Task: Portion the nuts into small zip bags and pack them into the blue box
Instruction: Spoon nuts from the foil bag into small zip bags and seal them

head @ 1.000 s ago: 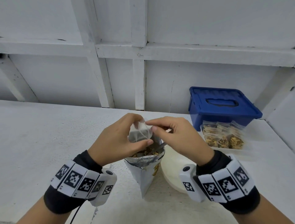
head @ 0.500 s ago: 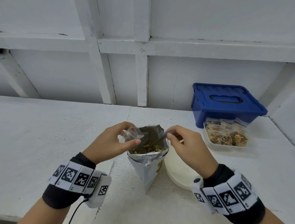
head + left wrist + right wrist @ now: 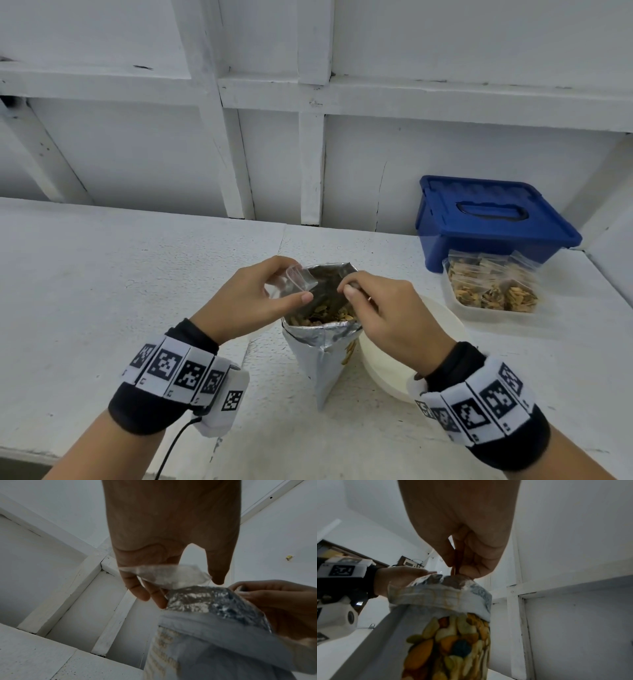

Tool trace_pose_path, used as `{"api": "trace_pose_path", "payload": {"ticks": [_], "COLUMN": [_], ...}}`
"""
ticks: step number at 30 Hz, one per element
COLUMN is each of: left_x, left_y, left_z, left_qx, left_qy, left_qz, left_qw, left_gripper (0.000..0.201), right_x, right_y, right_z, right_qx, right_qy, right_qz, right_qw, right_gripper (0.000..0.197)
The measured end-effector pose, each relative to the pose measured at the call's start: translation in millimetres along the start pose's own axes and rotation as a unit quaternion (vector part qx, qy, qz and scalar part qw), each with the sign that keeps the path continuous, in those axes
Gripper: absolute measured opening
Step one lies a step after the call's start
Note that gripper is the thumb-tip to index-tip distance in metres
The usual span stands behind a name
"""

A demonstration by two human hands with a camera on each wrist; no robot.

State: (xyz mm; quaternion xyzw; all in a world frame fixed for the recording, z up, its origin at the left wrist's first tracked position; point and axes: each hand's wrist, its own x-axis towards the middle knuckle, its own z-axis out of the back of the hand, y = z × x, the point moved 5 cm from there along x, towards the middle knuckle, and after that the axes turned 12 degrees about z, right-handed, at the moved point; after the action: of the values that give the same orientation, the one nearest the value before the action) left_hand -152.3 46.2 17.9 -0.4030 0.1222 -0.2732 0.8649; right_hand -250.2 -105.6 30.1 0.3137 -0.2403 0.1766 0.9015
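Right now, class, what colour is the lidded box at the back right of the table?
Blue: the box and its lid alike, shown best in the head view.

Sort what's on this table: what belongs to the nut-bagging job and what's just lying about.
Job: small clear zip bag in left hand; open foil nut pouch; thin utensil handle in right hand; clear tub of filled bags; lidded blue plastic box.
Lying about: white round bowl.

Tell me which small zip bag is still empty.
The clear zip bag pinched in the left hand over the foil nut pouch; those in the tray hold nuts.
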Motion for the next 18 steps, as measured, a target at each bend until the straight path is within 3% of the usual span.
{"api": "trace_pose_path", "payload": {"ticks": [6,10,18], "left_x": [0.4,0.7,-2.3], "left_y": [-0.1,0.1,-7.2], "left_z": [-1.1,-0.8,8.6], "left_qx": [-0.004,-0.001,0.025], "left_qy": [-0.005,0.003,0.003], "left_qz": [-0.001,-0.001,-0.015], "left_qw": [1.000,1.000,1.000], "left_gripper": [0.067,0.076,0.091], "right_x": [-4.0,-10.9,-25.5], "right_y": [-15.3,-34.0,-55.4], "right_z": [12.0,24.6,34.0], "right_qx": [0.053,0.109,0.195], "right_qy": [-0.055,-0.112,-0.192], "right_qz": [-0.108,-0.206,-0.299], "right_qw": [0.991,0.966,0.914], "right_gripper": [0.017,0.021,0.025]}}
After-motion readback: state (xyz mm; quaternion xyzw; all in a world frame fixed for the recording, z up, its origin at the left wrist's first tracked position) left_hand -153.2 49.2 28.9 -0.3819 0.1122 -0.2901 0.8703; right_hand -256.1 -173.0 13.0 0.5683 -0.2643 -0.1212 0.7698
